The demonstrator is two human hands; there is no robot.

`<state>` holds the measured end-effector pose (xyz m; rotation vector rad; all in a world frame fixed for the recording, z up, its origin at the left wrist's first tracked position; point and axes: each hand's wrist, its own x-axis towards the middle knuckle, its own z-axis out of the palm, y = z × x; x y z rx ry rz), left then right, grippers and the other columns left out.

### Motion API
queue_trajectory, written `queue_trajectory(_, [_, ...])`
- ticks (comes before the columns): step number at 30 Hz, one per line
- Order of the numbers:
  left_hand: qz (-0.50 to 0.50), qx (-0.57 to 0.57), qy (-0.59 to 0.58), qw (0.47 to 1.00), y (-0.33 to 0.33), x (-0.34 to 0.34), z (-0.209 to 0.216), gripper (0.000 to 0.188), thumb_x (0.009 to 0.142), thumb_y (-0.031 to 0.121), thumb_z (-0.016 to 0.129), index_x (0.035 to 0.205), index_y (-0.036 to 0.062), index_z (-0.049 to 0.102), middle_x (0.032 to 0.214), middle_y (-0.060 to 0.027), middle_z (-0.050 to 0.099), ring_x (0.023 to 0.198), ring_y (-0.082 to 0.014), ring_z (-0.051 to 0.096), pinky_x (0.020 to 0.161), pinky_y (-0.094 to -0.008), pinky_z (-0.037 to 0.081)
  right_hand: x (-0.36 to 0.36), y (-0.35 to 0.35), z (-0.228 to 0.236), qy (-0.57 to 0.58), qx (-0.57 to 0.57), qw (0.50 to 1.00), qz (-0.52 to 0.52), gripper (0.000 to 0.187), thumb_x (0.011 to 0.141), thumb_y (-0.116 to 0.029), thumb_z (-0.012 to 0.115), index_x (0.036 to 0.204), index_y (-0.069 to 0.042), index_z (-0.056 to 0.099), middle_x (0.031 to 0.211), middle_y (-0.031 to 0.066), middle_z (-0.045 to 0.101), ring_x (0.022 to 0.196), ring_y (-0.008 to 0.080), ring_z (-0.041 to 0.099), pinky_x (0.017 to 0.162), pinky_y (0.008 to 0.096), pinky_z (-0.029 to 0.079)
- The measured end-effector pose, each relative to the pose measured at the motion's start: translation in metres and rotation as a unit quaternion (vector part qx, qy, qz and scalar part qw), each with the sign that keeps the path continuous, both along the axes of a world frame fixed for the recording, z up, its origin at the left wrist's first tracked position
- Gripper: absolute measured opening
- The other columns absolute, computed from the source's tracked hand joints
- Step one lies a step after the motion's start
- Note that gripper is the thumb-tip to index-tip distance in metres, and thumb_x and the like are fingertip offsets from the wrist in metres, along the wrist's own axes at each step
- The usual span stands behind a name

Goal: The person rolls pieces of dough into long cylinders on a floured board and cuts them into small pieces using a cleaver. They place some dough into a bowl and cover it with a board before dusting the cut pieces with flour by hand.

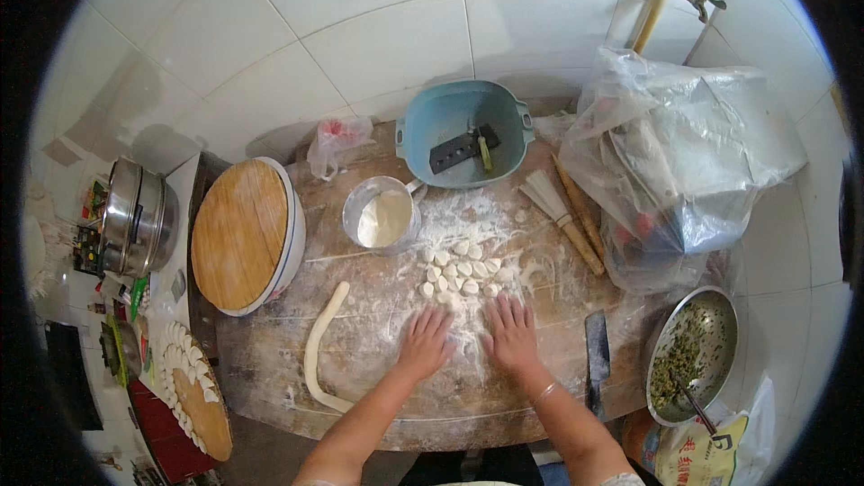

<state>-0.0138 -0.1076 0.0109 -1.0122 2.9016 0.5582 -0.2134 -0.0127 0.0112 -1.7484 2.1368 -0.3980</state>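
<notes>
"Is there any lettering in view?"
"Yes, on the yellow bag (pixel 697 461) at the lower right, below the metal bowl (pixel 713 376): a row of large, reddish characters, running aslant."
"Anything smaller on it?"
"Nothing I can make out; the lower part is cut off by the picture's dark rim."
"And the green packet (pixel 138 295) at the left?"
"Too small to tell any print."

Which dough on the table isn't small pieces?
The long curved rope left of the left hand; the rest, just beyond that hand and the right hand, is small floured pieces.
</notes>
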Motion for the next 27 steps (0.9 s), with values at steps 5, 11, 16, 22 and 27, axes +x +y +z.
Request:
queue_trajectory(5, [0.060,0.140,0.019,0.988,-0.009,0.006,0.000,0.055,0.088,0.031,0.058,0.136,0.0076,0.044,0.142,-0.0151,0.041,0.134,-0.0318,0.033,0.110,-0.0465,0.026,-0.026,-0.028,-0.011,-0.112,-0.129,0.985,-0.032,0.054,0.077,-0.016,0.066,0.127,-0.005,0.049,0.136,0.0198,0.044,0.127,0.0396,0.038,0.107,0.0507,0.030])
queue_trajectory(11, [-0.012,0.138,-0.095,0.986,0.048,0.179,0.058,0.059,0.080,0.037,0.069,0.129,0.0090,0.052,0.136,-0.0138,0.044,0.129,-0.0336,0.037,0.107,-0.0493,0.028,0.001,0.092,-0.018,-0.069,-0.143,0.981,-0.115,0.047,0.075,-0.010,0.066,0.120,-0.004,0.054,0.136,0.0246,0.042,0.123,0.0446,0.040,0.104,0.0522,0.032])
queue_trajectory(16, [-0.036,0.073,-0.205,0.975,0.061,0.252,0.036,0.049,0.077,0.032,0.069,0.119,0.0102,0.057,0.119,-0.0124,0.054,0.112,-0.0324,0.049,0.094,-0.0471,0.039,0.022,0.100,0.006,-0.080,-0.096,0.978,-0.166,0.046,0.078,-0.015,0.065,0.122,-0.005,0.053,0.140,0.0245,0.039,0.125,0.0455,0.038,0.107,0.0537,0.027])
queue_trajectory(22, [-0.104,0.130,-0.069,0.984,0.083,0.142,0.016,0.034,0.076,0.029,0.069,0.103,0.0096,0.062,0.097,-0.0107,0.060,0.091,-0.0325,0.057,0.076,-0.0473,0.046,0.011,0.106,-0.007,-0.098,-0.091,0.976,-0.173,0.047,0.081,-0.018,0.065,0.123,-0.003,0.050,0.135,0.0246,0.041,0.126,0.0452,0.037,0.106,0.0528,0.029])
queue_trajectory(27, [-0.085,0.107,0.006,0.991,0.143,-0.008,0.006,0.036,0.073,0.025,0.073,0.104,0.0096,0.061,0.101,-0.0113,0.060,0.091,-0.0336,0.056,0.078,-0.0470,0.045,-0.017,0.139,-0.002,-0.118,-0.096,0.968,-0.199,0.042,0.083,-0.021,0.064,0.119,-0.002,0.053,0.136,0.0241,0.042,0.129,0.0422,0.037,0.109,0.0472,0.029])
